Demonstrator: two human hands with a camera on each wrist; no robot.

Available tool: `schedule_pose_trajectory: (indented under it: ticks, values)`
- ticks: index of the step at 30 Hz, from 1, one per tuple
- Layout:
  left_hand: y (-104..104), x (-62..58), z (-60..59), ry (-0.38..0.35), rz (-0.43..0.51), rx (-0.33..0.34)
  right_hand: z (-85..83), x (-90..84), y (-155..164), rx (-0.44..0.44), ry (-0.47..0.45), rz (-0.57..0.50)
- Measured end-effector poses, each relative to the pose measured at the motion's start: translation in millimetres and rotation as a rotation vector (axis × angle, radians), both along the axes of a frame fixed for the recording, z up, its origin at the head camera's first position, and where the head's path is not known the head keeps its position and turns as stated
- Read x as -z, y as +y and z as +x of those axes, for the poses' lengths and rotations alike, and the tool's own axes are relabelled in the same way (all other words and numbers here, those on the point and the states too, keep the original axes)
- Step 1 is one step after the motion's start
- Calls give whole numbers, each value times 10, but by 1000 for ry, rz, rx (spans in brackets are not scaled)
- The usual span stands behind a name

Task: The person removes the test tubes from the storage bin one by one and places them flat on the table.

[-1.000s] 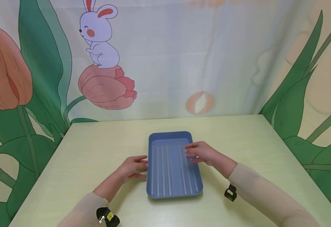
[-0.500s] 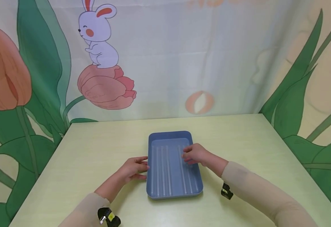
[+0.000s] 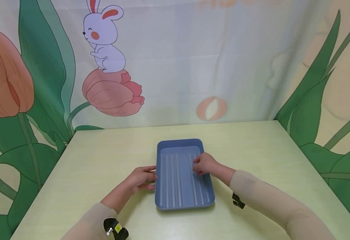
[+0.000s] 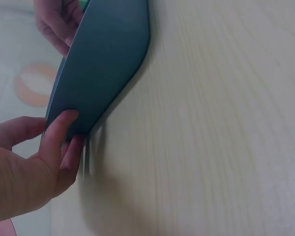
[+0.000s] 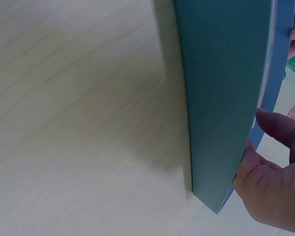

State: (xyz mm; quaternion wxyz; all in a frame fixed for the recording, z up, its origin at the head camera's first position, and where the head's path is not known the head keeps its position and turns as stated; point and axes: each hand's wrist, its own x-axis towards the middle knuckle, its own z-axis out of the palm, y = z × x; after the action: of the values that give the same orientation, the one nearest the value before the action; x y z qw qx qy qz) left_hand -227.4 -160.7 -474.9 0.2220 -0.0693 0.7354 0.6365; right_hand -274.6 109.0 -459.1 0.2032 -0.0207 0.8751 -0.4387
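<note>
Pale yellow-green tabletop (image 3: 103,160) fills the lower part of the head view, backed by a curtain (image 3: 175,66) printed with a white rabbit (image 3: 104,40) sitting on a pink tulip (image 3: 112,93), with big green leaves at both sides.

At the middle of the tabletop lies a blue tray (image 3: 178,186), oblong, with raised ribs along its floor and its short ends toward and away from the person.

Against the tray's left long edge rests the left hand (image 3: 140,180). Its fingers are loosely curled, and the left wrist view shows the thumb and fingertips (image 4: 64,132) pressed to the tray's outer wall (image 4: 103,59), the thumb reaching up to the rim.

At the tray's right long edge, toward its far half, is the right hand (image 3: 206,164). It grips the rim, with fingers bent over into the tray and the palm outside. In the right wrist view the tray's side (image 5: 226,98) stands close before the camera, with the thumb (image 5: 280,130) hooked over its rim.

Both sleeves (image 3: 265,196) are beige, and a small black camera (image 3: 115,229) sits at each wrist.
</note>
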Motion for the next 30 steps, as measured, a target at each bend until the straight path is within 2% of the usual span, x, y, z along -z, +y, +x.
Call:
schedule_pose_trajectory:
  ticks: [7, 12, 18, 20, 22, 30]
  values:
    - [15, 28, -29, -12, 20, -45, -25, -38, -37, -6, 26, 100]
    - [18, 19, -32, -2, 25, -45, -80, -4, -101, -57, 122, 210]
    - [15, -15, -40, 4, 24, -46, -126, -1, -238, -179, 278, 357]
    - [14, -19, -47, 4, 25, -49, -123, -7, -287, -198, 303, 379]
    - [12, -16, -54, 2, 28, -51, -108, -5, -328, -192, 303, 377]
    - [21, -8, -36, -3, 27, -52, -40, -9, -425, -150, 195, 331]
